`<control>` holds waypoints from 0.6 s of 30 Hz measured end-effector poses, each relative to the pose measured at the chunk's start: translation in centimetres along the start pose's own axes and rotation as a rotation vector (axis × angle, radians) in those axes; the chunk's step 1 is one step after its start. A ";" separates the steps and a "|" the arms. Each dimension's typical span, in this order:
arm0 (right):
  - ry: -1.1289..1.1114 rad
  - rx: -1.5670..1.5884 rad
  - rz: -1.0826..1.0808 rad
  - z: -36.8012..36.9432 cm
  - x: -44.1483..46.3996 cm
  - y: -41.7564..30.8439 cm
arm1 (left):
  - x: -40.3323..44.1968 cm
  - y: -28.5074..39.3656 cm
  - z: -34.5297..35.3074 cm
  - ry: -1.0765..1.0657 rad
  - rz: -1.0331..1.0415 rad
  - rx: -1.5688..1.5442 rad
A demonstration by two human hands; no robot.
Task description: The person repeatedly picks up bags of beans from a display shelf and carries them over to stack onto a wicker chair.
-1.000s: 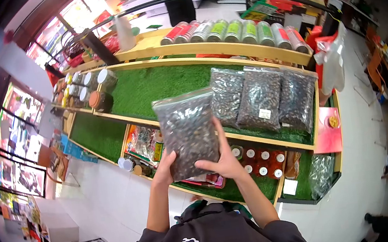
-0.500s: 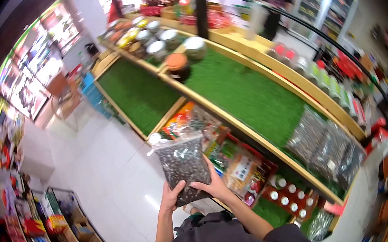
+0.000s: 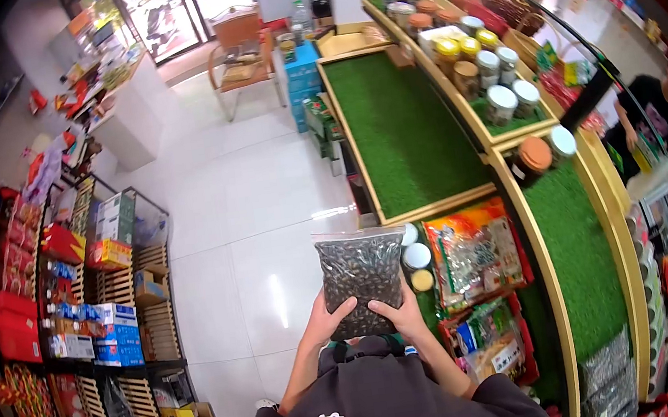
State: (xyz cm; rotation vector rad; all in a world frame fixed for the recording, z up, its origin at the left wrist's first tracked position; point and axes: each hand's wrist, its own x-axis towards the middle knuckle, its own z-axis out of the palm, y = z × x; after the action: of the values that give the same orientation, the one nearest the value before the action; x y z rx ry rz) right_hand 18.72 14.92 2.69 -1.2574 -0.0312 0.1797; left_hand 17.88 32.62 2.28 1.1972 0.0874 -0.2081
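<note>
a clear bag [image 3: 362, 272] of small dark pieces is held upright before the body, above the white floor [image 3: 231, 294]. its lower sides are gripped by the left hand [image 3: 323, 323] and the right hand [image 3: 402, 315], and both thumbs are laid on its front (the closing strip is seen at the top). to the right, some lidded jars [image 3: 417, 256] and colourful packets [image 3: 475, 253] are placed near the bag.

Counted one bag [image 3: 363, 274], two hands [image 3: 325, 319] at lower centre; two white lids [image 3: 416, 257], one cream lid [image 3: 422, 280] just right of centre; three yellow-lidded jars [image 3: 446, 48] upper right.
</note>
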 end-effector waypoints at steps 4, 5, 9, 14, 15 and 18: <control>-0.150 -0.049 0.045 0.9 5.2 -0.3 | 2.5 0.3 -1.1 0.142 0.091 -0.068; -0.160 -0.065 0.043 0.9 6.6 0.1 | 3.2 0.8 -1.2 0.172 0.089 -0.053; -0.260 0.010 0.141 0.5 12.4 1.1 | 7.2 1.2 -2.9 0.237 0.142 0.046; -0.246 -0.021 0.191 1.5 21.5 2.0 | 15.3 4.1 -4.7 0.314 -0.027 -0.113; -0.252 -0.013 0.238 1.9 23.5 1.7 | 17.3 5.3 -5.1 0.350 -0.112 -0.156; -0.263 0.054 0.312 2.7 29.2 3.2 | 23.0 5.8 -7.7 0.351 -0.248 -0.372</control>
State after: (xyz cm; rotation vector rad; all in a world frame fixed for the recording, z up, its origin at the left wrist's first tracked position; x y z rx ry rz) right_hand 46.76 22.82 -1.74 -1.1728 -0.0557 0.6114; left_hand 41.87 39.21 0.68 0.8381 0.5606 -0.1865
